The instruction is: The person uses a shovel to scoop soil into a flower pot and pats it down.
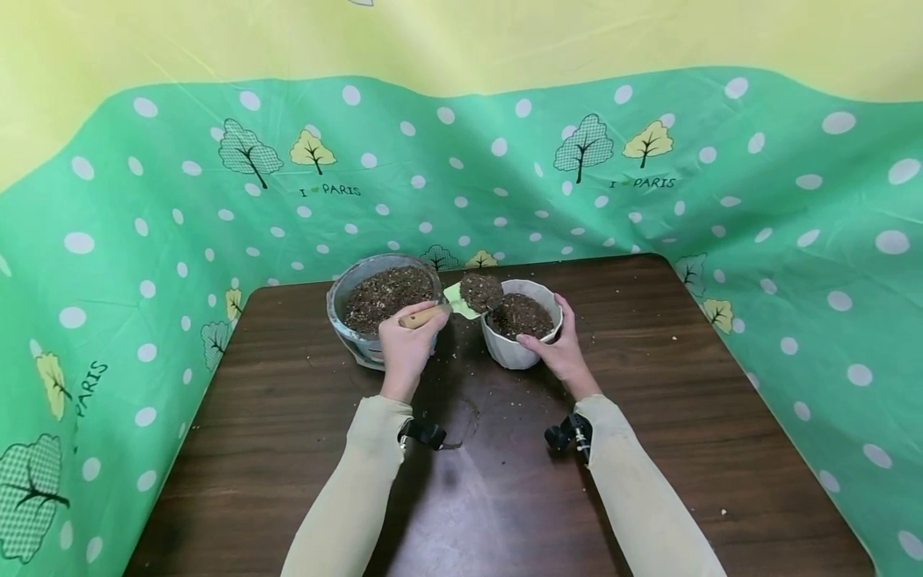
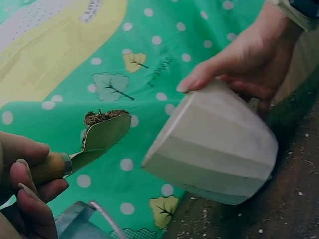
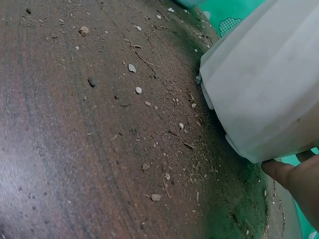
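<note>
My left hand (image 1: pixel 408 346) grips the wooden handle (image 2: pixel 47 168) of a small garden trowel. Its pale green blade (image 2: pixel 104 137) carries a heap of dark soil (image 1: pixel 481 292), raised beside the rim of a white faceted plant pot (image 1: pixel 513 351). Soil (image 1: pixel 522 316) also lies inside that pot. With thumb and fingers around the right side, my right hand (image 1: pixel 566 350) holds the white pot. In the right wrist view the pot's wall (image 3: pixel 264 84) fills the upper right, with fingers (image 3: pixel 281 172) at its lower edge.
Left of the trowel stands a larger grey-blue bucket (image 1: pixel 337 308) with soil in it. Soil crumbs and small white bits (image 3: pixel 138 90) are scattered over the dark wooden table (image 1: pixel 288 449). A green dotted cloth (image 1: pixel 461 176) hangs behind the table and at its sides.
</note>
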Demonstrator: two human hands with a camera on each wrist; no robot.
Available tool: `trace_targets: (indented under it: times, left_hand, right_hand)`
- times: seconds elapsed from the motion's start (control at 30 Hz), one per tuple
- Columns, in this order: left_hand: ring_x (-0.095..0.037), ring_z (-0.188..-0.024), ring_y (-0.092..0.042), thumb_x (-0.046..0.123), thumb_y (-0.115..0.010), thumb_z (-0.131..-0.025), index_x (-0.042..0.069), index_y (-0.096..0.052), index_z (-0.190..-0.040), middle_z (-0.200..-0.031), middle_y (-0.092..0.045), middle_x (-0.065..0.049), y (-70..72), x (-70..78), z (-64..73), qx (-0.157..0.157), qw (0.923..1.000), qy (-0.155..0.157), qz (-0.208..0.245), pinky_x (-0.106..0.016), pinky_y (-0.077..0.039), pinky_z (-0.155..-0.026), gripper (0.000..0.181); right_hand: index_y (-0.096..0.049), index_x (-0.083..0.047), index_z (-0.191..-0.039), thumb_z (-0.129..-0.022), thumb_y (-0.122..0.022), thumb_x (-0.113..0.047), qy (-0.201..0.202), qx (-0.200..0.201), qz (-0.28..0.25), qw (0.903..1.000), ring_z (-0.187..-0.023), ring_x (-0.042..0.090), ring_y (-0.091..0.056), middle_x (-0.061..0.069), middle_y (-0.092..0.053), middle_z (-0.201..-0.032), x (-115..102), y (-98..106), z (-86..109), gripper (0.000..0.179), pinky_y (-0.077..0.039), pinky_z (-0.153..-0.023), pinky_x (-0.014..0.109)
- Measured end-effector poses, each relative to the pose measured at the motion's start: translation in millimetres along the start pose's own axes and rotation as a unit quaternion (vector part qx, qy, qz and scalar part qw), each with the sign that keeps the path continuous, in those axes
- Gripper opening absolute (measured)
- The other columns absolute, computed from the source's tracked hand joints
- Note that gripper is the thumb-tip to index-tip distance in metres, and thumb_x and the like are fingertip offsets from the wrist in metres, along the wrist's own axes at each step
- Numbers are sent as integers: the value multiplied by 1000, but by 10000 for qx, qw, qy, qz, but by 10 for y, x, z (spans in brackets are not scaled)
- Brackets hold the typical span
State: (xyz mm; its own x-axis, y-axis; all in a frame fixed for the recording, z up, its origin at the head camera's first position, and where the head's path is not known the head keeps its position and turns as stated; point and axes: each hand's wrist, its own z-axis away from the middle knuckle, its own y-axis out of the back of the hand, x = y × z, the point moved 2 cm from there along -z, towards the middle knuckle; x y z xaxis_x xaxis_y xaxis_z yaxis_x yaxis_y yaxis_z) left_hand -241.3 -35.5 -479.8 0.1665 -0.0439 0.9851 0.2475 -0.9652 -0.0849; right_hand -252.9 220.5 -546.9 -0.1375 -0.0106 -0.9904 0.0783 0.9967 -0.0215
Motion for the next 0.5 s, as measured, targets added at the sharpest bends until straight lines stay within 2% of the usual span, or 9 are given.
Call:
trace_targets:
  times: [0.07, 0.27, 0.5]
  left_hand:
    - [-12, -40, -49, 7, -81, -79, -3, -75, -105, -76, -70, -11, -25, -25, 11, -50, 9999, 10, -114, -23, -42, -37, 28]
    - [-11, -40, -52, 8, -82, -79, -1, -76, -104, -71, -69, -14, -92, -49, 28, -121, 9988, -170, -443, -24, -44, -37, 27]
    - [-15, -62, -64, 6, -83, -77, 2, -78, -98, -79, -72, -13, -123, -77, 13, -28, 9952, -475, -856, -23, -51, -52, 22]
  right_hand:
    - [-15, -3, -154, -78, -76, 7, -23, -11, 9, 10000, -136, 35, -31, 27, -28, -151, -3, 1, 0, 98, -24, -113, 42]
    - [-15, -6, -155, -79, -76, 5, -99, -45, 27, 9999, -137, 35, -30, 26, -26, -152, -14, 15, 1, 98, -25, -113, 44]
    - [-14, -6, -156, -79, -76, 6, -144, -106, -35, 9998, -137, 35, -30, 25, -25, -153, -10, 20, -1, 99, -27, -112, 43]
